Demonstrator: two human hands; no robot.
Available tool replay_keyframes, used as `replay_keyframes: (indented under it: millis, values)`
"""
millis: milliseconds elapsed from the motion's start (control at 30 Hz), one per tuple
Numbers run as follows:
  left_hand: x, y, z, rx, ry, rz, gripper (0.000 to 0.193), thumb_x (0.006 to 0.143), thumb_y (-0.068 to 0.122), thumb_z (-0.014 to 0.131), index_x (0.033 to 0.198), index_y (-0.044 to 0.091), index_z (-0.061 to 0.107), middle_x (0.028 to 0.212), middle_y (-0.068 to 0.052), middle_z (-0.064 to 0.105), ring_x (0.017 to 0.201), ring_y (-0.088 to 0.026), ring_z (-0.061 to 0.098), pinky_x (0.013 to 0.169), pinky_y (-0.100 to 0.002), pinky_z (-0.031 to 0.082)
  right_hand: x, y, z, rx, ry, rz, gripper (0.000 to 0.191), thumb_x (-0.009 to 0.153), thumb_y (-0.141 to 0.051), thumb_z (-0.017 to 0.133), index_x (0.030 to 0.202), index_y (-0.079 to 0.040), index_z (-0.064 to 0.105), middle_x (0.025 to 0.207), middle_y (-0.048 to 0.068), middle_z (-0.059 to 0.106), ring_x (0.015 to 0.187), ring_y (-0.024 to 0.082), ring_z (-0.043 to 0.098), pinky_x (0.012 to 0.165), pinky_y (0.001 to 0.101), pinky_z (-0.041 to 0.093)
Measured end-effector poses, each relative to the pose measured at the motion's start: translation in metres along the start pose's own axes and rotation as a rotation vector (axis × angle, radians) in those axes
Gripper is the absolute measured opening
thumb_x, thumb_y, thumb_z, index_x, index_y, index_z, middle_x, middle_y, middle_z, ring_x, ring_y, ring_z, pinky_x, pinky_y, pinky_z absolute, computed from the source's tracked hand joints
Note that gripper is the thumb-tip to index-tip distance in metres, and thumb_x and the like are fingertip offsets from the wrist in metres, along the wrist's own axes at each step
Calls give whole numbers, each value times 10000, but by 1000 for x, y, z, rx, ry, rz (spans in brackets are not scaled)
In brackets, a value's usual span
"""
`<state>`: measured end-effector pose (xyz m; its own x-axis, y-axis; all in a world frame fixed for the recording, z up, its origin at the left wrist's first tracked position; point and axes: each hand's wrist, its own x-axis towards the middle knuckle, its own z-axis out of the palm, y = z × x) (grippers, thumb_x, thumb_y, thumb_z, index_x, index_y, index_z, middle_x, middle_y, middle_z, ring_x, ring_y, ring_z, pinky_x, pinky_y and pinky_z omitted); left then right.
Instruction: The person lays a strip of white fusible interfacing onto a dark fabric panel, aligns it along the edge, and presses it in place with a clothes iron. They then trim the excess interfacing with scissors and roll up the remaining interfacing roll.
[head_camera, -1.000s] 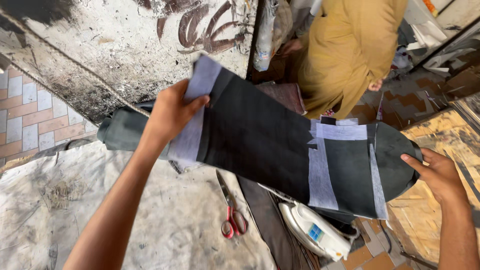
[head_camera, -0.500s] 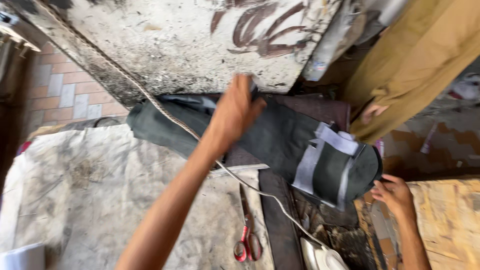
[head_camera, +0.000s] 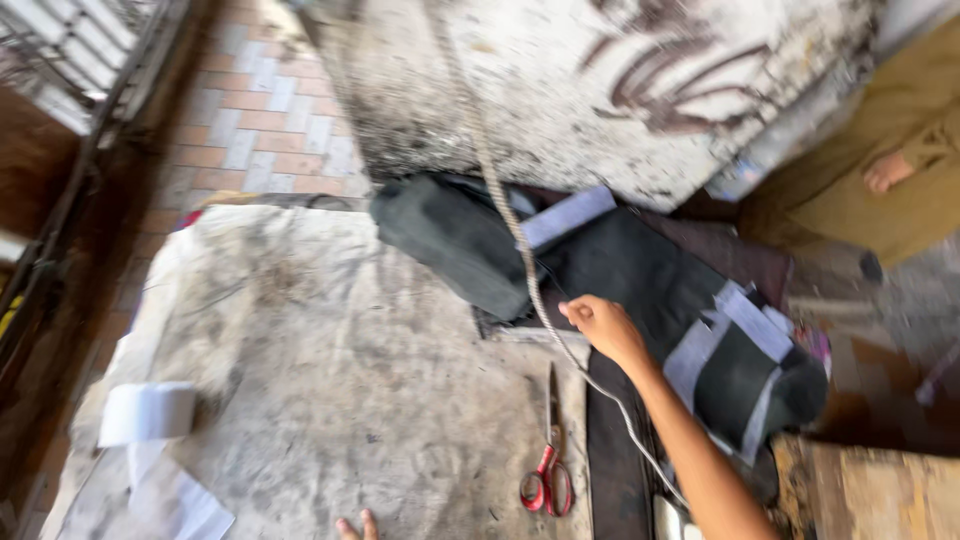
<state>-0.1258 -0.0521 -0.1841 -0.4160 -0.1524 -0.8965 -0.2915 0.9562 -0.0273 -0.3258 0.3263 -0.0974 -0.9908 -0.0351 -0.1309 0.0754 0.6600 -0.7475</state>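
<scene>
A dark grey garment with pale lining strips lies folded over the far edge of the stained cloth-covered table. My right hand reaches in from the lower right. It hovers at the garment's near edge, fingers loosely curled, with nothing seen in them, and it touches a twisted cord. Only the fingertips of my left hand show, resting on the table at the bottom edge. Red-handled scissors lie just below my right hand.
A roll of white paper strip sits at the table's left edge. A stained white slab stands behind the garment. A person in mustard-coloured clothes is at the right. Brick paving and a metal grille lie to the left.
The garment went from held up in both hands to lying on the table's far edge. My left hand let go and dropped to the table. The view swung left.
</scene>
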Motion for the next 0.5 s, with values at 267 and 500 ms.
replay_keyframes:
  millis: [267,500]
  values:
    - [-63,-69,17,152,-115,145,797,998,524,576,1467,91,99,1386,-448,197,1227,-679,371,1028,-602,423,8,-144,79,414,174,200,398,820,-286,878,960,5,645,764,75,689,593,136,656,469,289,512]
    - [-95,-112,64,-153,-81,197,1257,984,744,552,1576,-53,-219,1495,-608,-33,1325,-782,207,1167,-585,311,-60,-197,18,521,386,-311,261,911,-260,836,873,-62,670,768,-32,626,649,47,509,586,222,377]
